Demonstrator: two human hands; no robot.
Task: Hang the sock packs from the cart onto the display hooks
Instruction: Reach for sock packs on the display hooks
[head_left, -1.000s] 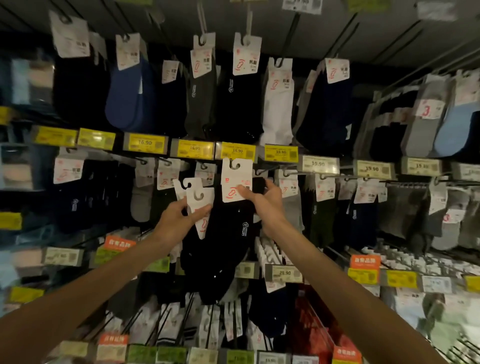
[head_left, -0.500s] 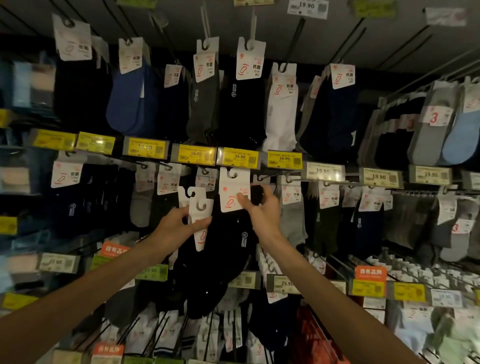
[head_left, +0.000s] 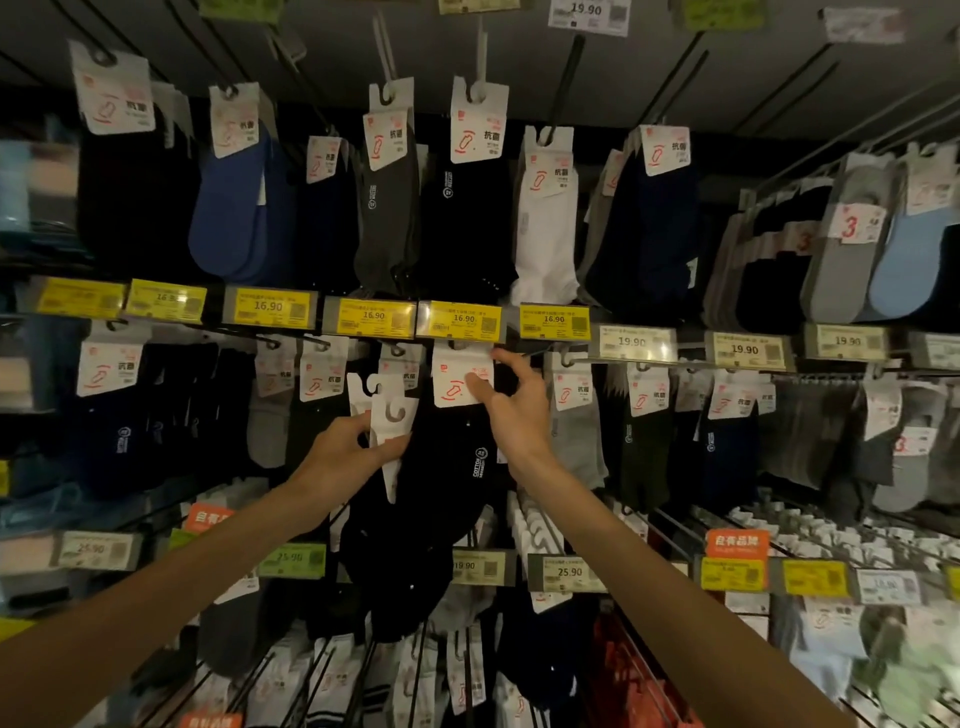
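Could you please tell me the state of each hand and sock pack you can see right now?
Left hand, gripping the bundle of sock packs by its white cards.
Bundle of sock packs, off the hooks, cards tilted.
Right hand, pinching the single sock pack by its card.
Single sock pack, card top tucked under the yellow price tag; hooked or not, cannot tell.
White socks, hanging on a top-row hook.

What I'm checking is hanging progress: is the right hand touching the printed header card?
Touching: head view shows the right hand pinching the printed header card.
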